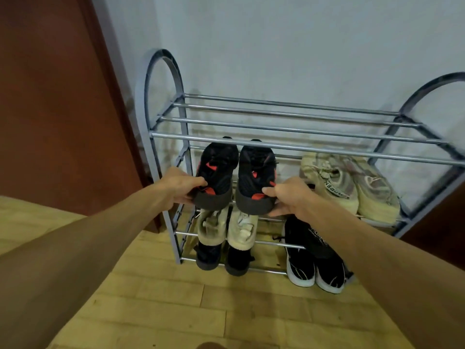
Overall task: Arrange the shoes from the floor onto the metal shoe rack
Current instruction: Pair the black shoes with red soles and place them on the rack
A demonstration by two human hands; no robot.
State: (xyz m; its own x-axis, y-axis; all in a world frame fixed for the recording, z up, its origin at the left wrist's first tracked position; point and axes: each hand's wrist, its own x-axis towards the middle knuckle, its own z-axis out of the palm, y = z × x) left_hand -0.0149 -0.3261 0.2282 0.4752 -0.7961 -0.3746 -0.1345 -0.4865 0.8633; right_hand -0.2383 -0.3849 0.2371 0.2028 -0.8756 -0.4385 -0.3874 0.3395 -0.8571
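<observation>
A grey metal shoe rack (289, 143) stands against the wall, its top tier bare. On the second tier at the left, two black shoes with red marks point toward the wall. My left hand (180, 186) grips the heel of the left black shoe (217, 170). My right hand (289, 196) grips the heel of the right black shoe (256, 172). A pale yellow-green pair (352, 185) sits on the same tier at the right. Below lie a cream pair (227, 227), a black pair with white soles (314, 263) and a dark pair (221, 259).
A brown door (63, 102) stands left of the rack and a pale wall (276, 46) runs behind it. A dark brown panel (442, 217) is at the right edge. The floor (201, 311) is light wooden planks.
</observation>
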